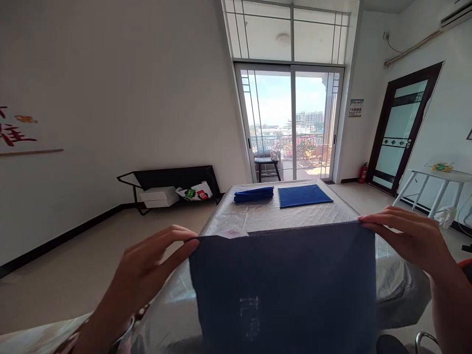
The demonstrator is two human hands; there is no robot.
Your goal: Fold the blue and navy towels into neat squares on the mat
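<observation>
A dark blue cloth (295, 285) hangs upright in front of me, stretched between both hands. Faint white markings show on its lower left part, and a small pale tag (232, 233) sticks up at its top edge. My left hand (155, 268) pinches the top left corner between thumb and fingers. At the top right corner, my right hand (409, 236) grips the edge the same way. Beyond the cloth, a folded blue bundle (254, 194) and a flat blue cloth piece (305, 195) lie on the table. The cloth's lower edge is out of view.
A silvery quilted cover (236, 216) drapes the table. Against the left wall stands a low black rack (177, 177) with a white box (158, 196) and a printed bag (197, 191). Sliding glass doors (293, 123) are ahead; a white stool (442, 177) stands right.
</observation>
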